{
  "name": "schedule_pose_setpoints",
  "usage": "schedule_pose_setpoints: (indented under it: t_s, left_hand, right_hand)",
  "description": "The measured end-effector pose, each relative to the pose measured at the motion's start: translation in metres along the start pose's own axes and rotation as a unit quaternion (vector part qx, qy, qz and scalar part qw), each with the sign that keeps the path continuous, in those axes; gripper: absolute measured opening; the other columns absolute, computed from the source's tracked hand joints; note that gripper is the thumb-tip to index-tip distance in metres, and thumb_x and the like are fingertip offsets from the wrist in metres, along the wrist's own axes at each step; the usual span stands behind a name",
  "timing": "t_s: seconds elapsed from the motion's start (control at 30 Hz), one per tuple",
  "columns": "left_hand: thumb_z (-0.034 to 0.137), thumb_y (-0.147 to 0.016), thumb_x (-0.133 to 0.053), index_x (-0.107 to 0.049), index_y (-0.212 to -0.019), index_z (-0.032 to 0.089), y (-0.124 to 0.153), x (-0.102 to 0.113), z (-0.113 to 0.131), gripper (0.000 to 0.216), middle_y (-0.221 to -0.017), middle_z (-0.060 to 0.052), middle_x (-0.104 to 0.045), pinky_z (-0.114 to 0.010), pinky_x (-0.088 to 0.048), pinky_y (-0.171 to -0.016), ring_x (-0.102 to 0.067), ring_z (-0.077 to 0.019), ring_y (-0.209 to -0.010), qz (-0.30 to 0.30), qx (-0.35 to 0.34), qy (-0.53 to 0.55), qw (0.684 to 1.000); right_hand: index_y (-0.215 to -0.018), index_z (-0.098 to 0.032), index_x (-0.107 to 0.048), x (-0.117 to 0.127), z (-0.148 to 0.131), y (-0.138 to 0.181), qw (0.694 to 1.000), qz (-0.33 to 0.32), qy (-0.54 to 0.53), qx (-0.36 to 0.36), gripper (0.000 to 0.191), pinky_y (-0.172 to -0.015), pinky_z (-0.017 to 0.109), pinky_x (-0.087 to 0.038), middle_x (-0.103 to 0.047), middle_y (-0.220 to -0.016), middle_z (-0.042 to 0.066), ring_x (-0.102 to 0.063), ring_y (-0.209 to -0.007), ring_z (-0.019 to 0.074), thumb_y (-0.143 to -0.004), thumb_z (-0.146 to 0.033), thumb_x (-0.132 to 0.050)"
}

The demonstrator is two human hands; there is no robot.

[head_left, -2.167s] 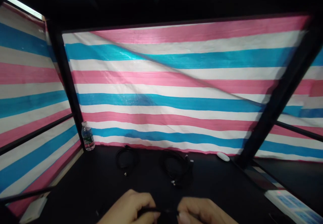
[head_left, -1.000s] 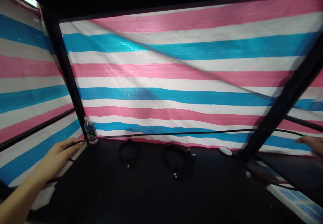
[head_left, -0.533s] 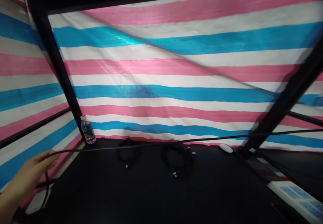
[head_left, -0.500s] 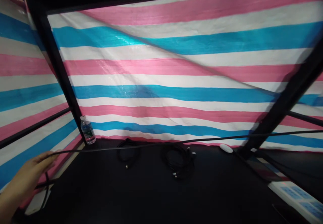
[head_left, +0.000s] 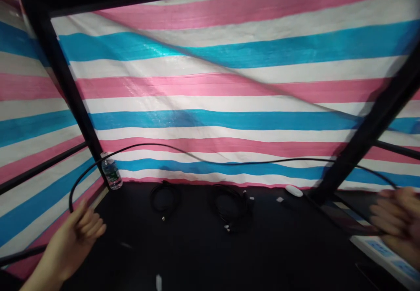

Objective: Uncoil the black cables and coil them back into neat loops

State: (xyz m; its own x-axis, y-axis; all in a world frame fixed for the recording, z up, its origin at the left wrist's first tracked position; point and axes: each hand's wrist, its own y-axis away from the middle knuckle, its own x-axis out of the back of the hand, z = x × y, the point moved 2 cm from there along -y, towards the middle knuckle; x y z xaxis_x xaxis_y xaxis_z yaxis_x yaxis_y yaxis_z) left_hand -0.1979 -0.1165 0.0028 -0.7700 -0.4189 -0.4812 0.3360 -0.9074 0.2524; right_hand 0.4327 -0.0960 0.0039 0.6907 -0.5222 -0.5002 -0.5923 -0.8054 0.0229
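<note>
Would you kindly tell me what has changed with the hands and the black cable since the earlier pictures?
The left hand and right hand have moved far apart, lifting the black cable into a long arc across the view. The left hand now looks open beneath the cable's bend. The water bottle and two coiled cables stayed put.
</note>
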Motion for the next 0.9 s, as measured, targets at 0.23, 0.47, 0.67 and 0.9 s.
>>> schedule_pose_setpoints:
  t_s: [0.23,0.47,0.67,0.9]
  left_hand:
    - [0.053,-0.079,-0.078,-0.027,-0.050,0.024,0.008,-0.041,-0.068,0.066,-0.049,0.009,-0.020,-0.028,-0.036,-0.045,-0.019,-0.0095,-0.046,-0.053,0.033,0.068,0.996]
    - [0.062,-0.068,-0.084,-0.012,-0.056,0.023,0.024,-0.060,-0.100,0.083,-0.053,0.009,-0.009,-0.025,-0.034,-0.046,-0.008,-0.0101,-0.051,-0.066,0.050,0.094,0.992]
    - [0.061,-0.069,-0.082,-0.006,-0.060,0.021,0.032,-0.053,-0.091,0.086,-0.055,0.008,-0.006,-0.025,-0.032,-0.044,-0.004,-0.0107,-0.052,-0.049,0.026,0.098,0.994]
    - [0.046,-0.066,-0.087,-0.006,-0.060,0.021,0.031,-0.038,-0.083,0.085,-0.054,0.008,-0.006,-0.024,-0.033,-0.043,-0.006,-0.0098,-0.050,-0.029,0.014,0.102,0.994]
  right_hand:
    - [-0.076,-0.019,-0.056,-0.048,0.073,0.053,0.981,-0.029,-0.125,-0.144,0.035,-0.029,0.023,-0.004,-0.029,-0.052,-0.012,-0.018,-0.033,0.0016,-0.082,-0.040,-0.083]
    - [-0.083,-0.021,-0.057,-0.067,0.125,0.101,0.959,-0.053,-0.166,-0.222,0.043,-0.029,0.013,-0.013,-0.026,-0.054,-0.014,-0.013,-0.038,0.0023,-0.071,-0.045,-0.090]
    - [-0.088,-0.024,-0.060,-0.067,0.132,0.108,0.947,-0.067,-0.187,-0.254,0.038,-0.029,0.013,-0.022,-0.026,-0.053,-0.014,-0.010,-0.039,0.0041,-0.077,-0.050,-0.085]
    - [-0.088,-0.025,-0.058,-0.064,0.120,0.103,0.941,-0.066,-0.215,-0.253,0.037,-0.029,0.015,-0.018,-0.024,-0.054,-0.014,-0.005,-0.042,0.0055,-0.077,-0.047,-0.086]
